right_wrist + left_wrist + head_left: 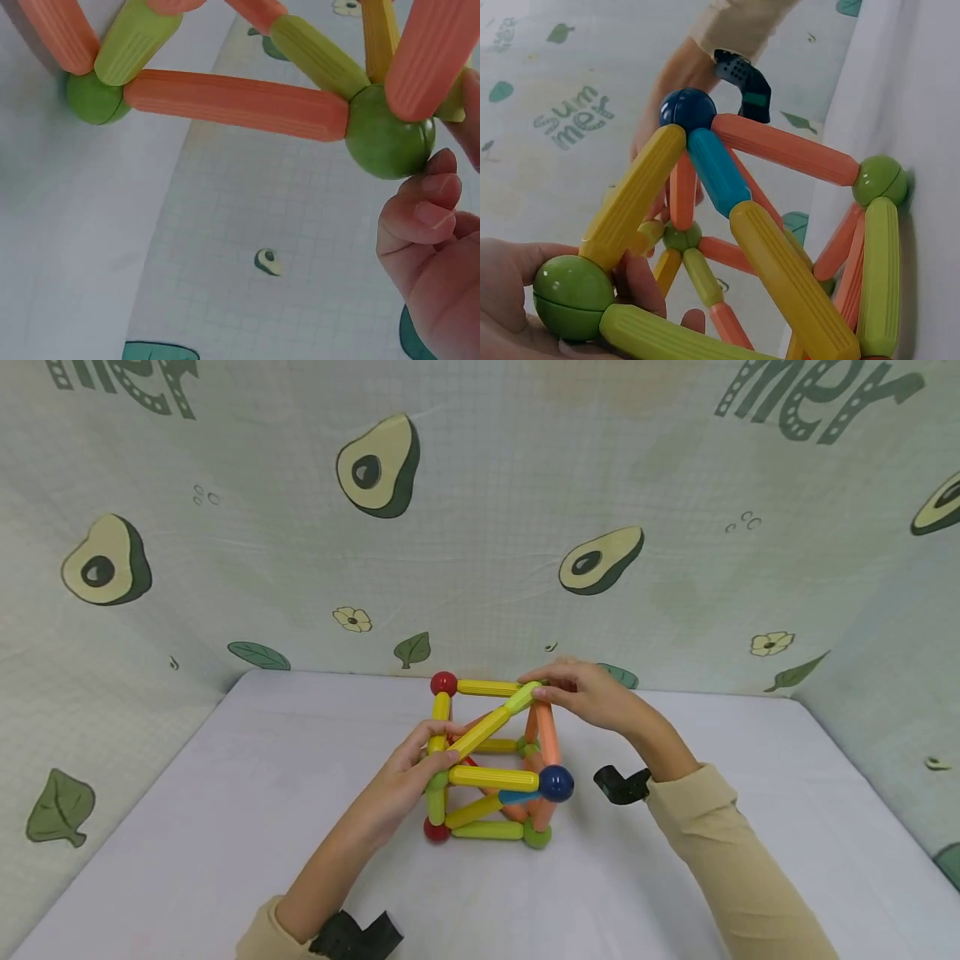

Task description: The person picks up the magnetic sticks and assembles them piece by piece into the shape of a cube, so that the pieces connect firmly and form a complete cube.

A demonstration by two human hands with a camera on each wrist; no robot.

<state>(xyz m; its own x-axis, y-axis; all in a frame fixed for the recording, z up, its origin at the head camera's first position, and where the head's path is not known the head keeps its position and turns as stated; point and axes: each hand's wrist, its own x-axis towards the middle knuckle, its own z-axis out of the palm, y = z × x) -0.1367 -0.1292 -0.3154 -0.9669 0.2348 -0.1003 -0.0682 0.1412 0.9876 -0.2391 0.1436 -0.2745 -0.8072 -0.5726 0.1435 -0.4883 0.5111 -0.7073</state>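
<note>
A box-like frame of magnetic sticks and balls stands on the table. My left hand (408,768) grips the green ball (574,298) at its front left upper corner, fingers round the far side. From there a diagonal yellow stick (482,732) runs up to a light green stick (522,697). My right hand (588,692) pinches that green stick's far end, beside the back right green ball (390,131); its other fingers curl below the ball. A dark blue ball (556,783) marks the front right upper corner, with an orange stick (787,148) running down from it.
The white tabletop (195,827) surrounds the frame. Behind it rises a cloth backdrop (480,585) printed with avocados and leaves. Red balls sit at the back left upper corner (444,683) and front left lower corner (437,832). Black wrist devices (622,785) are worn on both arms.
</note>
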